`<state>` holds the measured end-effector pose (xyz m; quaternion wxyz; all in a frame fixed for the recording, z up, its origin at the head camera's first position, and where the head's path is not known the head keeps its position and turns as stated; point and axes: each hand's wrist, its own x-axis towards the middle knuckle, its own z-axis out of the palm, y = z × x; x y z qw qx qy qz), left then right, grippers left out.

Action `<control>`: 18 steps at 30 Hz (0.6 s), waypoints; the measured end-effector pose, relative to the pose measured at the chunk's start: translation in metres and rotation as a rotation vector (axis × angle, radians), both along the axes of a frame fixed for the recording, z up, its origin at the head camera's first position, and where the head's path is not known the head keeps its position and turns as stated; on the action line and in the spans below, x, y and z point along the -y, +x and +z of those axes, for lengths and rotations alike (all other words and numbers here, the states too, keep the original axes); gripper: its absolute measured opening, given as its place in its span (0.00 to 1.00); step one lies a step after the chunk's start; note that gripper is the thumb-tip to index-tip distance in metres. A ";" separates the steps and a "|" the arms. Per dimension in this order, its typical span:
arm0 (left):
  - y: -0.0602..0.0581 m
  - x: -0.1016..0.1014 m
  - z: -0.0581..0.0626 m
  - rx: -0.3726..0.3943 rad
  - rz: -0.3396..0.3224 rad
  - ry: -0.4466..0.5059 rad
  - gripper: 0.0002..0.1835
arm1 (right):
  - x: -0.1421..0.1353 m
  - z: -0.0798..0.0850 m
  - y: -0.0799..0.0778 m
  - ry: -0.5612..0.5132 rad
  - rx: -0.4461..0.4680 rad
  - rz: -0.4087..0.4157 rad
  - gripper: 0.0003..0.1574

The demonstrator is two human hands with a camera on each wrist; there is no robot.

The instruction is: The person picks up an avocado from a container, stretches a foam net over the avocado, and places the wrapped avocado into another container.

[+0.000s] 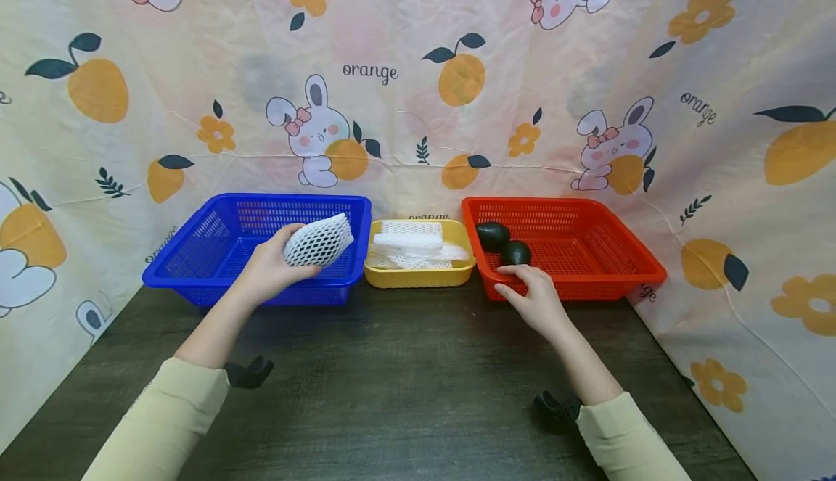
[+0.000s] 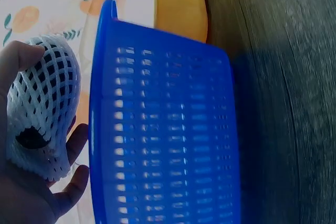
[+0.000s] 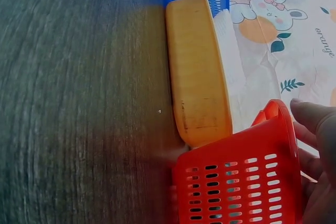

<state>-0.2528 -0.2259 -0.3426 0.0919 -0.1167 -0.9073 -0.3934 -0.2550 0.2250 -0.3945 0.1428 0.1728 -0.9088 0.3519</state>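
Head view: left hand (image 1: 269, 269) curled round a white foam net (image 1: 318, 241), dark fruit showing through the mesh; held above the near right part of the blue basket (image 1: 333, 294). Yellow tray (image 1: 418, 278) between the baskets, more white foam sleeves (image 1: 410, 243) lying in it. Red basket (image 1: 601, 289) on the right, two dark green avocados (image 1: 493, 236) near its left wall. Right hand (image 1: 541, 301) at the front rim, thumb and forefinger spread apart, nothing held, fingertips near the closer avocado. All three containers stand on a dark wooden table (image 1: 418, 379), before a cloth (image 1: 405, 125) printed with rabbits and oranges.

Left wrist view: thumb on the net, fingers bent about the other side; dark fruit skin bare at a gap in the mesh. Blue basket's wall just beside the hand.

Right wrist view: thumb beside the red rim, other fingers partly hidden; cannot tell if they touch it.
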 end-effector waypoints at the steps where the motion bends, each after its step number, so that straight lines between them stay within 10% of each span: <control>1: -0.001 0.002 0.000 0.001 0.004 -0.001 0.44 | 0.000 0.000 0.000 -0.001 -0.002 0.001 0.22; 18: -0.023 0.018 -0.011 0.064 0.109 -0.069 0.43 | 0.003 -0.001 -0.001 -0.062 -0.022 -0.017 0.17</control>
